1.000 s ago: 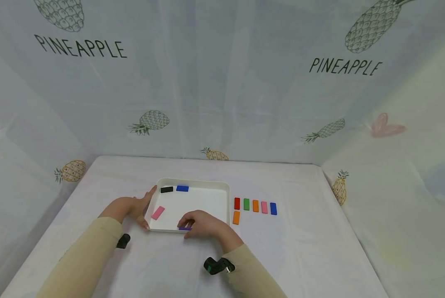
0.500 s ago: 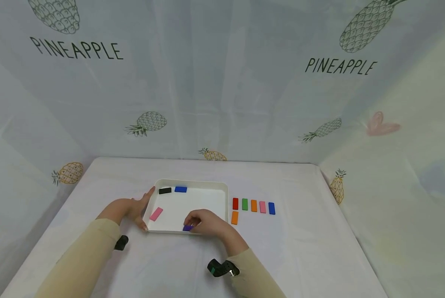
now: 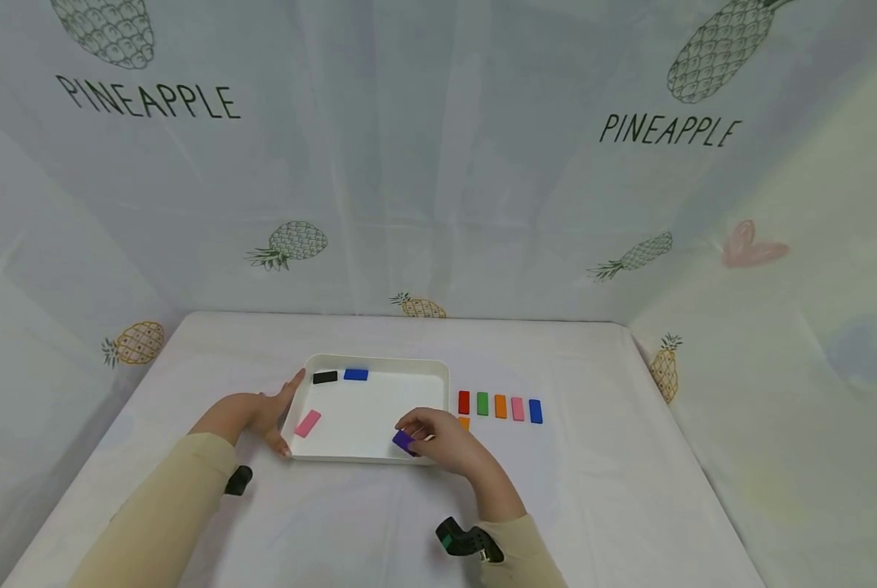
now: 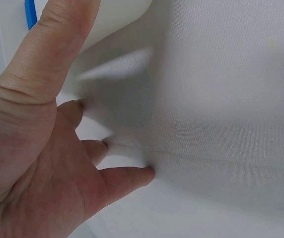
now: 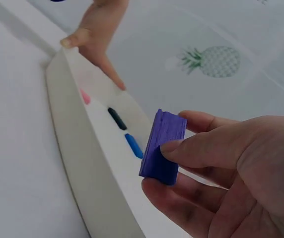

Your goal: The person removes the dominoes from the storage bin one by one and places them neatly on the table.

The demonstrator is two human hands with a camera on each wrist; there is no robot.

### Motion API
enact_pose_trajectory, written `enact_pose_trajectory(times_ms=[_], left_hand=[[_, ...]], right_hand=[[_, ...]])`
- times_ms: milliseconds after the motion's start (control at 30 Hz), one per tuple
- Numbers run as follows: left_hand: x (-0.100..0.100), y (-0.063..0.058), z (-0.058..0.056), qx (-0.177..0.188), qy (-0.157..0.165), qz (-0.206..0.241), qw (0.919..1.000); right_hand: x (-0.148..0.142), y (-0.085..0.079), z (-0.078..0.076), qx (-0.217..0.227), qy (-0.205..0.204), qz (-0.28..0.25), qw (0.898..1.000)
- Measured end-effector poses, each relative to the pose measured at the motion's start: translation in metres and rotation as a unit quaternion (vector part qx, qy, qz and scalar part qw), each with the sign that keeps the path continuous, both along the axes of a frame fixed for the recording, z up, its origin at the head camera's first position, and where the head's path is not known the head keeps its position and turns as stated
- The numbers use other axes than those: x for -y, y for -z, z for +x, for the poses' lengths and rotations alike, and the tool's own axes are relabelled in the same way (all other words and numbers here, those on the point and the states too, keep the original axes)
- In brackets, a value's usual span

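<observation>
Above the near right part of a white tray (image 3: 380,408), my right hand (image 3: 449,441) pinches a purple modelling clay bar (image 3: 402,442). In the right wrist view the thumb lies on the face of the purple bar (image 5: 166,126), with fingers behind and under it. My left hand (image 3: 262,412) is spread along the tray's left side, thumb at the near corner and a finger at the far one. The left wrist view shows that hand (image 4: 47,148) with straight fingers over the cloth. Inside the tray lie a black bar (image 3: 325,377), a blue bar (image 3: 356,375) and a pink bar (image 3: 308,423).
Right of the tray a row of bars runs red (image 3: 464,403), green (image 3: 483,403), orange (image 3: 500,406), pink (image 3: 518,408) and blue (image 3: 536,411). Below the red one, another orange bar (image 3: 465,423) is partly hidden by my right hand. White cloth (image 3: 600,457) covers the table.
My right hand has lifted the purple clay bar from the tray's near edge and carried it to the right. The left hand stays at the tray's left side.
</observation>
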State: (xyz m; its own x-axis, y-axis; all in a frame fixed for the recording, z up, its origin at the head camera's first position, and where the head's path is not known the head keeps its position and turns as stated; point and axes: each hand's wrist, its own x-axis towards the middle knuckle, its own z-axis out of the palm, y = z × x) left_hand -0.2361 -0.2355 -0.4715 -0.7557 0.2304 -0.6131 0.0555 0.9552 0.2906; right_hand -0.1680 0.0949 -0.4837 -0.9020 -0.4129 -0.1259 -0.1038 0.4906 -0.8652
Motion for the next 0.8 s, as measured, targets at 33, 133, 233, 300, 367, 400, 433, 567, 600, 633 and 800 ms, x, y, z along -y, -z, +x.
enact_pose_trajectory(times_ms=[33, 133, 233, 300, 367, 400, 433, 567, 600, 633, 800], left_hand=[[0.0, 0.001, 0.0, 0.001, -0.001, 0.0, 1.0], [0.0, 0.003, -0.001, 0.002, 0.0, -0.006, 1.0], [0.0, 0.003, -0.001, -0.001, 0.005, -0.008, 1.0], [0.0, 0.002, -0.001, -0.006, 0.009, -0.006, 0.9999], [0.001, 0.001, -0.001, -0.008, 0.009, -0.005, 0.9999], [0.001, 0.001, -0.001, -0.009, 0.011, -0.003, 0.9999], [0.001, 0.001, -0.001, -0.009, 0.01, -0.003, 0.9999], [0.001, 0.001, 0.001, -0.009, 0.007, -0.004, 0.9999], [0.001, 0.001, 0.001, -0.009, 0.007, -0.004, 0.9999], [0.001, 0.001, 0.001, -0.009, 0.006, -0.005, 0.9999], [0.001, 0.002, 0.0, -0.007, 0.008, 0.002, 0.9999]], right_hand=[[-0.004, 0.0, 0.001, 0.001, 0.006, -0.004, 1.0], [-0.017, -0.001, 0.003, -0.003, 0.025, -0.009, 1.0], [-0.029, -0.001, 0.004, -0.009, 0.042, -0.017, 0.999], [-0.037, 0.0, 0.005, -0.011, 0.053, -0.021, 0.998], [-0.044, 0.002, 0.006, -0.013, 0.063, -0.023, 0.998], [-0.048, 0.004, 0.006, -0.013, 0.068, -0.022, 0.997], [-0.051, 0.006, 0.007, -0.011, 0.073, -0.023, 0.997], [-0.065, 0.015, 0.012, -0.009, 0.087, -0.021, 0.996], [-0.067, 0.018, 0.012, -0.008, 0.09, -0.021, 0.996], [-0.07, 0.02, 0.013, -0.007, 0.095, -0.021, 0.995], [-0.083, 0.033, 0.014, -0.003, 0.125, -0.011, 0.992]])
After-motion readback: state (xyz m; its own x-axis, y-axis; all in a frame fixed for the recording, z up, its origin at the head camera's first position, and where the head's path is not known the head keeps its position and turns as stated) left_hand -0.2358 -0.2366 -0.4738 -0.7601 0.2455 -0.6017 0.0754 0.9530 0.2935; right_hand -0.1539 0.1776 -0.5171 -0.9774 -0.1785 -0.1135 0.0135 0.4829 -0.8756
